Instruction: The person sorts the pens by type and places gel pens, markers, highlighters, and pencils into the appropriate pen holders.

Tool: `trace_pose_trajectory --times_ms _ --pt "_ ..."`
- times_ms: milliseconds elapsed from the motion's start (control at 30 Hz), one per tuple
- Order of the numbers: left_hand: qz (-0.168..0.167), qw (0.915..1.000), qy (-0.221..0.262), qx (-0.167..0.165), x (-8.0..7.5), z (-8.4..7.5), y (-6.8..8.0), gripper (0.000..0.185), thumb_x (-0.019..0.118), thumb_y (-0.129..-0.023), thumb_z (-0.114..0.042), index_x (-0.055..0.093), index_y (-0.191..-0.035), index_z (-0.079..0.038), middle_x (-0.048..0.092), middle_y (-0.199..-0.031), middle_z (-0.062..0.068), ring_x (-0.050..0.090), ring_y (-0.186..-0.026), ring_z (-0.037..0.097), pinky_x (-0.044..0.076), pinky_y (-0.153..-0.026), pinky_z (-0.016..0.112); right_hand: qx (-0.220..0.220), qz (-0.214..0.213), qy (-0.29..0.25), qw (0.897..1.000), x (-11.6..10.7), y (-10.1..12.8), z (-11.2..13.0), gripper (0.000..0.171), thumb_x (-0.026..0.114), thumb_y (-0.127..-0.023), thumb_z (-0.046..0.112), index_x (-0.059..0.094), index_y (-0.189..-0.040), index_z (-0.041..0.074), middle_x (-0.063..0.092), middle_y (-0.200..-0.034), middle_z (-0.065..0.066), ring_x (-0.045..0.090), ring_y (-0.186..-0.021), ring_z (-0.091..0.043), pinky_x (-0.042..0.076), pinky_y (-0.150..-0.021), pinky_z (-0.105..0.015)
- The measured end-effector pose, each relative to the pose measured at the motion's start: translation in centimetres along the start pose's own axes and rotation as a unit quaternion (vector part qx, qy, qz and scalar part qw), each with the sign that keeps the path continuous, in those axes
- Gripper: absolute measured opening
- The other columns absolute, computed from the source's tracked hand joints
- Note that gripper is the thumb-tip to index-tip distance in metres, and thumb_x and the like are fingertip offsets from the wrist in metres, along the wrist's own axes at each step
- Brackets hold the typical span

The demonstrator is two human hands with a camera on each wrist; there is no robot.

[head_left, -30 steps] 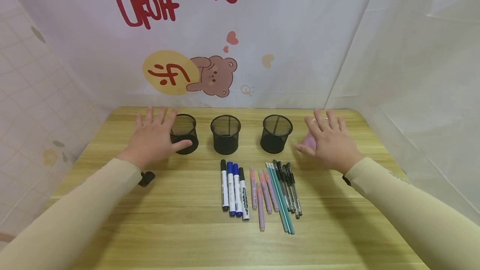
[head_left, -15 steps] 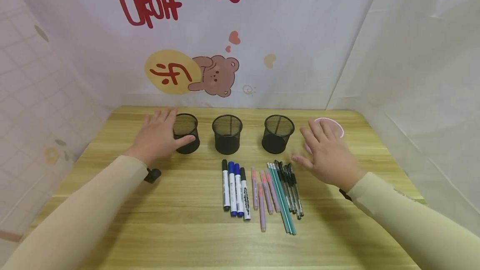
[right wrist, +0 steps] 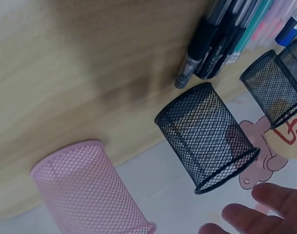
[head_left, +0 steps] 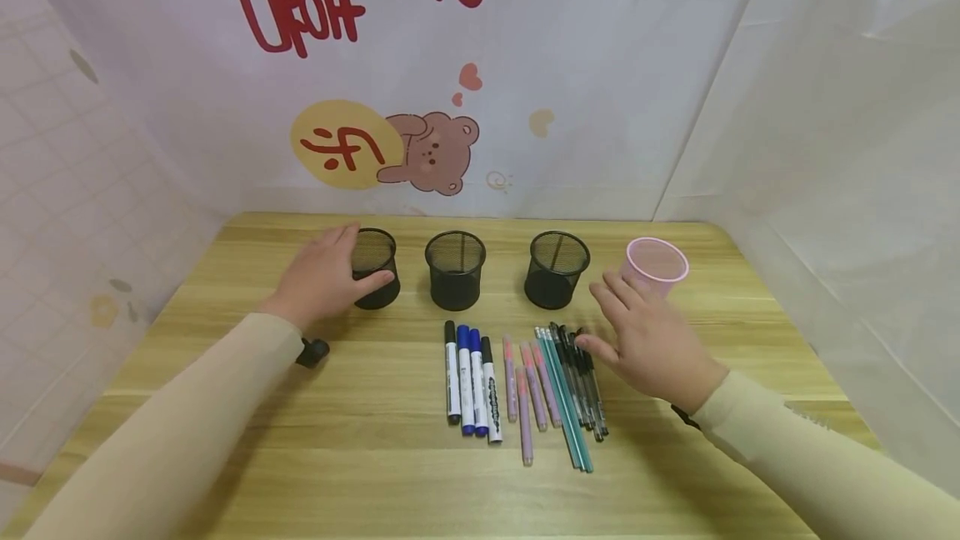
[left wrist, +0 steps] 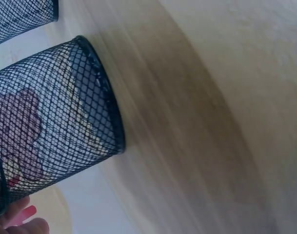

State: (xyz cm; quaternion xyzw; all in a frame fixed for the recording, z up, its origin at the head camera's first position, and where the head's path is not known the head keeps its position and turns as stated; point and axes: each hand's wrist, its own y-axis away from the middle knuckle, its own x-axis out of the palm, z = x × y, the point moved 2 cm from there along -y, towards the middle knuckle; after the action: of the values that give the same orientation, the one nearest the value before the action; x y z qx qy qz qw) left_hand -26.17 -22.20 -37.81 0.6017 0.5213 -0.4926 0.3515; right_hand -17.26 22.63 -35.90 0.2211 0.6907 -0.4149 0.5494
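The left hand [head_left: 318, 282] grips the left black mesh cup [head_left: 373, 267], with its thumb curled over the front of the cup and its fingers round the back. Just past this grip, on the right, stand the middle mesh cup [head_left: 454, 268] and the right mesh cup [head_left: 557, 267], with small gaps between them. The right hand [head_left: 651, 342] is flat with its fingers spread and holds nothing. Its thumb tip is right at the black pens [head_left: 583, 377], but I cannot tell if it touches them. A pink mesh cup [head_left: 656, 264] stands just past its fingertips. There is bare bench [head_left: 360, 457] near the front edge, below both hands.
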Motion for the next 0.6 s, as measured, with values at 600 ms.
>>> trace_pose_trajectory --times_ms 600 --pt "-0.011 0.9927 0.115 -0.033 1.1 0.7 -0.1 0.109 0.068 -0.093 -0.067 0.021 -0.166 -0.001 0.031 -0.168 0.026 0.034 -0.154 0.048 0.032 -0.123 0.066 0.033 0.042 -0.03 0.998 2.0 0.9 -0.8 0.047 0.074 -0.098 0.032 0.064 -0.126 -0.005 0.074 -0.115 -0.024 0.075 -0.097 -0.042 0.061 -0.087 -0.057"
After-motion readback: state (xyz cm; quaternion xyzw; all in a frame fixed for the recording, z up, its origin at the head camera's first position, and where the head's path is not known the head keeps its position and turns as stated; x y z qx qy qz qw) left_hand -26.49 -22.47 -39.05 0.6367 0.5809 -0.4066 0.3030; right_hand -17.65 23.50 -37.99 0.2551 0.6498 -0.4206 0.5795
